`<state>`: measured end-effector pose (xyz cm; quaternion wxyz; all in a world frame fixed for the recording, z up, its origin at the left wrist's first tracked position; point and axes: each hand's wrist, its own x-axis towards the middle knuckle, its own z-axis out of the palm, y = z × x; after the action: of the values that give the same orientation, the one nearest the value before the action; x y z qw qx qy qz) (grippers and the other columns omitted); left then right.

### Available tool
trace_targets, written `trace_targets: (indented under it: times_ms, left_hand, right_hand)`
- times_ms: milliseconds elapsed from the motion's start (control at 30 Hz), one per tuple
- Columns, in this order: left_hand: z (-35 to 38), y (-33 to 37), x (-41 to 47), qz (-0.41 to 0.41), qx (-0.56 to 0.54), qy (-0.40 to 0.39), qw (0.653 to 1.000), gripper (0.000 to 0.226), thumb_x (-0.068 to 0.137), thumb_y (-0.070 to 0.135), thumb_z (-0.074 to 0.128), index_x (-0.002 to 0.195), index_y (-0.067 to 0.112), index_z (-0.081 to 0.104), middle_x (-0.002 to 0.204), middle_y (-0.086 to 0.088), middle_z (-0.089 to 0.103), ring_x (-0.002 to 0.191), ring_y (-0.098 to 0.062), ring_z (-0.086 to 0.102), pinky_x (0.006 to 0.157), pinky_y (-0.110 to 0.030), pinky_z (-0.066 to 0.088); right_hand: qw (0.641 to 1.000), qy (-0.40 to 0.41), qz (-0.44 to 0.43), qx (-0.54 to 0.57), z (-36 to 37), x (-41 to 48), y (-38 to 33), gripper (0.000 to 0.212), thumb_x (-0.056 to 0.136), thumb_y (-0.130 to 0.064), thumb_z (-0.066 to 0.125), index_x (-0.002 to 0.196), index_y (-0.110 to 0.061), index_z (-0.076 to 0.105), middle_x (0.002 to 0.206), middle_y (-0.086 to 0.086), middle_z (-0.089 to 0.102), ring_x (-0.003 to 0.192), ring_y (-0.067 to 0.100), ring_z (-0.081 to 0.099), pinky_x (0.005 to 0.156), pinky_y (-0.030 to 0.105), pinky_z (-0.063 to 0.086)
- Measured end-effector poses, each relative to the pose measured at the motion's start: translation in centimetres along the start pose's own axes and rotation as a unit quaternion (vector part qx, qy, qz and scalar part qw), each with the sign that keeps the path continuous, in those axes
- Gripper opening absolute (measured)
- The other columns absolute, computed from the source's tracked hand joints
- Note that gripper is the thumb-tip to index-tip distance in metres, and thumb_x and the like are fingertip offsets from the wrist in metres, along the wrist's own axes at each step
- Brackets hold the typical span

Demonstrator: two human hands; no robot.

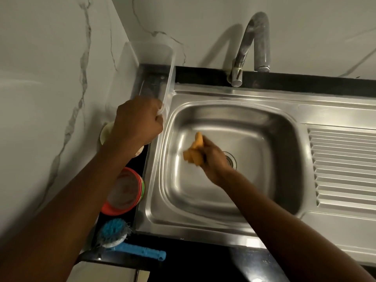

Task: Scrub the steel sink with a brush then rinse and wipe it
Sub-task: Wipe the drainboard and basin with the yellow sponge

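Note:
The steel sink [264,119] fills the middle, with its drain [231,160] partly hidden behind my right hand. My right hand [215,162] is inside the basin and grips a bunched orange cloth [194,152], blurred by motion. My left hand [138,121] grips the near rim of a clear plastic container [151,66] that stands on the counter at the sink's back left corner. A blue-bristled brush [116,231] with a blue handle lies on the black counter at the sink's front left, untouched.
A curved steel tap [252,45] rises behind the basin. The ribbed drainboard [341,165] lies to the right. A stack of orange-rimmed lids or bowls [124,192] and a pale round object [106,132] sit on the narrow counter on the left, against the marble wall.

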<state>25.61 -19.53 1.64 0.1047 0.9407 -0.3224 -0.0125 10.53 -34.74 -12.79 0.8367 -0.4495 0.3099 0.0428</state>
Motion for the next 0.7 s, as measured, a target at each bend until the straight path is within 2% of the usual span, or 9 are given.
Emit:
trace_targets:
  times_ms: [100, 167, 233, 300, 333, 433, 500, 567, 700]
  left_hand:
    - [0.2, -0.3, -0.3, 0.004, -0.027, -0.002, 1.000, 0.014, 0.094, 0.022, 0.069, 0.102, 0.011, 0.074, 0.087, -0.011, 0.074, 0.079, -0.033, 0.070, 0.073, -0.043, 0.058]
    - [0.1, -0.4, -0.7, 0.002, -0.052, 0.009, 0.999, 0.030, 0.094, 0.026, 0.072, 0.122, 0.013, 0.071, 0.106, -0.011, 0.076, 0.096, -0.033, 0.072, 0.084, -0.046, 0.059]
    - [-0.3, -0.3, -1.2, 0.014, -0.056, 0.038, 0.998, 0.040, 0.092, 0.026, 0.075, 0.128, 0.011, 0.067, 0.117, -0.012, 0.073, 0.107, -0.033, 0.067, 0.089, -0.046, 0.056]
    - [-0.7, -0.2, -1.9, 0.048, -0.026, 0.075, 0.996, 0.041, 0.090, 0.022, 0.076, 0.127, 0.009, 0.067, 0.121, -0.014, 0.070, 0.114, -0.035, 0.062, 0.094, -0.046, 0.052]
    - [-1.0, -0.1, -2.3, 0.065, -0.015, 0.088, 0.994, 0.040, 0.089, 0.020, 0.076, 0.126, 0.008, 0.068, 0.122, -0.014, 0.069, 0.115, -0.036, 0.061, 0.095, -0.046, 0.051]
    - [-1.0, 0.4, -3.8, 0.092, -0.034, 0.105, 0.990, 0.033, 0.090, 0.015, 0.074, 0.121, 0.005, 0.070, 0.116, -0.016, 0.069, 0.110, -0.037, 0.062, 0.091, -0.046, 0.054]
    - [-0.8, 0.9, -4.7, 0.087, -0.055, 0.100, 0.990, 0.029, 0.090, 0.015, 0.073, 0.117, 0.005, 0.071, 0.114, -0.015, 0.070, 0.108, -0.035, 0.063, 0.089, -0.045, 0.055]
    - [-0.3, 1.3, -5.3, 0.074, -0.064, 0.084, 0.992, 0.027, 0.091, 0.018, 0.073, 0.116, 0.008, 0.072, 0.113, -0.011, 0.071, 0.109, -0.031, 0.063, 0.088, -0.044, 0.055]
    - [0.8, 1.8, -6.5, 0.057, -0.087, 0.030, 0.994, 0.025, 0.093, 0.021, 0.072, 0.116, 0.014, 0.073, 0.110, -0.005, 0.074, 0.106, -0.027, 0.067, 0.087, -0.040, 0.054]
  right_hand:
    - [0.995, 0.022, 0.018, 0.091, 2.8, 4.4, -2.1, 0.023, 0.107, -0.028, 0.049, 0.112, -0.009, 0.061, 0.092, 0.016, 0.062, 0.086, 0.030, 0.062, 0.100, 0.054, 0.054]
    - [0.995, 0.054, 0.050, 0.065, 5.2, 7.2, -2.8, 0.040, 0.107, -0.042, 0.046, 0.129, -0.010, 0.059, 0.115, 0.017, 0.067, 0.097, 0.029, 0.068, 0.087, 0.045, 0.060]
    - [0.995, 0.064, 0.066, -0.027, 7.6, 8.9, -2.4, 0.059, 0.105, -0.054, 0.038, 0.150, -0.015, 0.041, 0.122, 0.016, 0.059, 0.095, 0.027, 0.063, 0.074, 0.038, 0.054]
    - [0.990, 0.062, 0.061, -0.107, 8.2, 10.9, -0.2, 0.074, 0.098, -0.070, 0.029, 0.160, -0.033, 0.015, 0.127, 0.005, 0.044, 0.103, 0.023, 0.050, 0.084, 0.036, 0.042]
    - [0.988, 0.057, 0.059, -0.131, 8.2, 10.5, 0.5, 0.077, 0.093, -0.076, 0.027, 0.159, -0.037, 0.015, 0.126, 0.001, 0.040, 0.105, 0.020, 0.048, 0.086, 0.036, 0.041]
    - [0.981, 0.033, 0.074, -0.174, 8.1, 6.7, 0.1, 0.055, 0.105, -0.064, 0.018, 0.123, -0.019, 0.043, 0.086, 0.003, 0.058, 0.068, 0.012, 0.060, 0.065, 0.021, 0.051]
    - [0.976, 0.029, 0.120, -0.177, 7.8, 6.0, 1.3, 0.062, 0.110, -0.056, 0.014, 0.094, -0.012, 0.054, 0.064, 0.005, 0.053, 0.058, 0.016, 0.052, 0.074, 0.030, 0.052]
    - [0.970, -0.003, 0.144, -0.195, 7.4, 4.8, 3.0, 0.068, 0.110, -0.054, 0.014, 0.076, -0.010, 0.053, 0.063, 0.009, 0.053, 0.061, 0.019, 0.052, 0.081, 0.035, 0.048]
    - [0.938, -0.036, 0.207, -0.275, 6.1, 2.7, 6.2, 0.053, 0.110, -0.052, 0.021, 0.090, -0.016, 0.055, 0.090, 0.008, 0.059, 0.081, 0.015, 0.055, 0.081, 0.027, 0.041]
